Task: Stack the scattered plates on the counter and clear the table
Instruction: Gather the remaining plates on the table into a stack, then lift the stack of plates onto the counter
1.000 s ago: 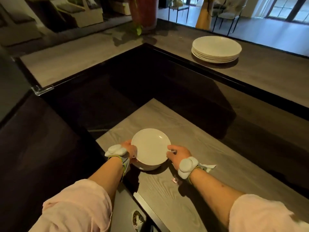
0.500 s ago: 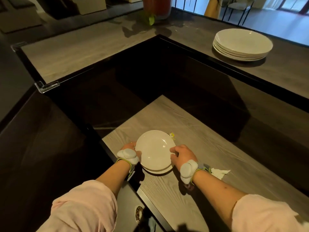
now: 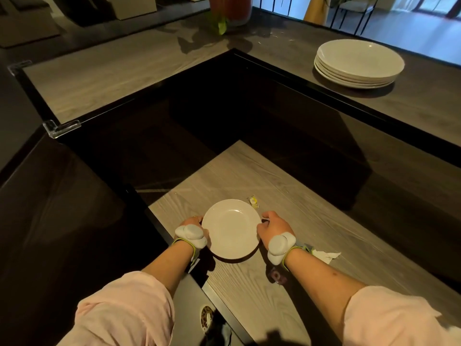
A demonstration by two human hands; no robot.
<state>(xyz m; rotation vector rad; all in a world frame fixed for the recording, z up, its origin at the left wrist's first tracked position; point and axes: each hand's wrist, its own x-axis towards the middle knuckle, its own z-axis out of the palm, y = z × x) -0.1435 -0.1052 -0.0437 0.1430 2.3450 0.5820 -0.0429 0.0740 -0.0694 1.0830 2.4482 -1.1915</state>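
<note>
A small white plate (image 3: 230,227) rests on the low wooden table (image 3: 311,221), near its left corner. My left hand (image 3: 193,224) grips the plate's left rim, mostly hidden behind the plate and a white wrist pad. My right hand (image 3: 273,226) holds the right rim with curled fingers. A stack of several larger white plates (image 3: 359,62) sits on the raised counter (image 3: 424,101) at the far right.
A small yellow wrapper (image 3: 253,201) lies just beyond the plate. A crumpled white tissue (image 3: 325,255) lies by my right wrist. A potted plant (image 3: 230,8) stands at the counter's far corner. A dark glossy drop separates table and counter.
The plate, earlier lifted and tilted towards me, has come down flat onto the table. Both hands stay at its rim. The view has tipped down and closer.
</note>
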